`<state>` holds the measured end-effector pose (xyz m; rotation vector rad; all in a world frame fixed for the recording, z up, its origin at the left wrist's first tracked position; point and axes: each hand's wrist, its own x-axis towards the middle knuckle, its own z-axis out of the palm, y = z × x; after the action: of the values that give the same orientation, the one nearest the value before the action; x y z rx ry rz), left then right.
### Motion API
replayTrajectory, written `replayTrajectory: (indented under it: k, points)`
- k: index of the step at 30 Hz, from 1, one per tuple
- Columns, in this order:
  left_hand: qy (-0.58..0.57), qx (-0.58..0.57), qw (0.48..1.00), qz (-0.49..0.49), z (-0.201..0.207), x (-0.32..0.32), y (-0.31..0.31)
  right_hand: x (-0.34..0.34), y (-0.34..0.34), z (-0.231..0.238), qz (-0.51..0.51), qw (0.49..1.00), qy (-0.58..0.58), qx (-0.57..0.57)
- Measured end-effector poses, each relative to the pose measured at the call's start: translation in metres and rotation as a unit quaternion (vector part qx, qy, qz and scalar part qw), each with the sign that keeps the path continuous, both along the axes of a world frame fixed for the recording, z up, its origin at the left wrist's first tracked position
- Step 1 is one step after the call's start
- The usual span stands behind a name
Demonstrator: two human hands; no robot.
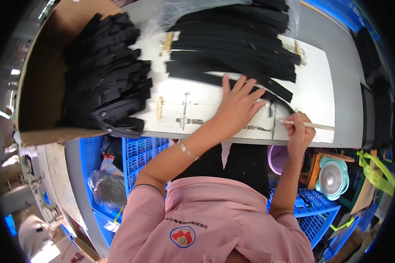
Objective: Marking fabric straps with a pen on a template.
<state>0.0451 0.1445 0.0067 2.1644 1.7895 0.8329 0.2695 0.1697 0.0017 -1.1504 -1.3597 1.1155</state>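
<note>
"Head view: where does the lowest black strip (280,101) lie?"

"Across the white board (318,83), just below the row of black strips (232,39). It passes by the left hand (241,105), and its right end comes close to the right hand (300,130)."

"And the fingers?"

"Left ones are spread well apart, laid over the strip without pinching anything. Right ones are closed around a slim pale stick (314,126), thumb against fingertips."

"How would the strip handle?"

"Light and soft, I'd judge, like webbing or tape; it seems to curve easily and is unlikely to break. It may slide on the smooth board, so I'd press it flat mid-length and pinch it near an end."

"What's hard to make out?"

"Its middle is partly covered by the left fingers. I cannot tell whether the right fingers touch its end, or whether the stick is a pen or a pencil. Strips in the heap (107,74) beside the cardboard box (41,96) wall overlap too much to count."
</note>
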Motion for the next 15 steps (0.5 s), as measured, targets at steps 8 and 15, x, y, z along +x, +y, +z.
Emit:
replayTrajectory:
  k: [8,15]
  points:
    - [-0.052,0.05,0.997,0.03,0.0,-0.026,-0.009,0.0,0.004,-0.006,0.008,1.0,0.018,-0.004]
    - [0.067,0.144,0.908,0.387,0.016,-0.099,-0.16,0.0,0.006,-0.006,0.006,1.0,0.002,0.013]
